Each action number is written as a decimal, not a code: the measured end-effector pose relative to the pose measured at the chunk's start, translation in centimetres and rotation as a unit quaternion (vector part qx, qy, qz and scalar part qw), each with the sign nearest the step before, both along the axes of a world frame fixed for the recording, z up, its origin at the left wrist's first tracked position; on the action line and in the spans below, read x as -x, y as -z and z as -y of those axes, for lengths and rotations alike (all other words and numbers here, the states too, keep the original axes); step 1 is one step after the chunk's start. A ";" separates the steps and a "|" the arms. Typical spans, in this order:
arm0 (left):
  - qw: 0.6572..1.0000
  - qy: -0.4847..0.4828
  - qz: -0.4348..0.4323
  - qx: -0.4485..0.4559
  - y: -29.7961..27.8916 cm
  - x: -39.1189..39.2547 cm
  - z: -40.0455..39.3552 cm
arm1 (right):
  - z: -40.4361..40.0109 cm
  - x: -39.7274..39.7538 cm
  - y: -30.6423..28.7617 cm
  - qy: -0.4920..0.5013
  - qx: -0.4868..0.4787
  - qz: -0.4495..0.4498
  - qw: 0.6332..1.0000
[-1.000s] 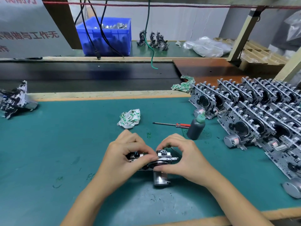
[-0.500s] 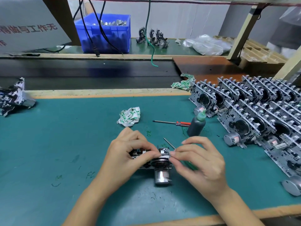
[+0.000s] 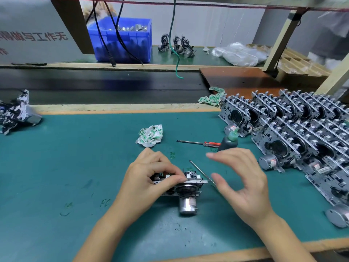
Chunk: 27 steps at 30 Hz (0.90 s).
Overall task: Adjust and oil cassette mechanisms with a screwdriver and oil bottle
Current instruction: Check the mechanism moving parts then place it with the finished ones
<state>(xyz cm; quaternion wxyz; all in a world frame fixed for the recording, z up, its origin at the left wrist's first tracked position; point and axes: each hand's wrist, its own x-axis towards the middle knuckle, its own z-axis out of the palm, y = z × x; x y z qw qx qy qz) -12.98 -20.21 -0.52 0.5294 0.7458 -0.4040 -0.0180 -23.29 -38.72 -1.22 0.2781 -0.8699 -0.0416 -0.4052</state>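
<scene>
Head view: the left hand pinches the grey metal cassette mechanism lying on the green mat. Right of the mechanism, the right hand hovers, fingers spread, empty. Beyond it stand a dark oil bottle and a red-handled screwdriver.

A green-topped counter with a pale wooden edge carries one cassette mechanism near the front, a thin metal rod just beside it, a crumpled printed rag, a red-handled screwdriver and a dark oil bottle with a green cap. Rows of leaning cassette mechanisms fill the right side; another mechanism lies at the far left.
</scene>
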 end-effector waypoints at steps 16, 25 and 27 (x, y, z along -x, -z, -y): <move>1.000 0.000 0.005 -0.006 -0.1 0.0 0.0 | 0.5 0.4 3.3 0.033 0.058 -0.061 0.996; 1.000 -0.003 0.014 -0.011 0.0 -0.1 0.0 | 0.7 0.6 4.3 0.028 0.103 -0.113 0.988; 1.000 -0.004 0.015 -0.013 0.0 -0.1 0.1 | 0.5 0.7 4.2 0.024 0.094 -0.126 0.987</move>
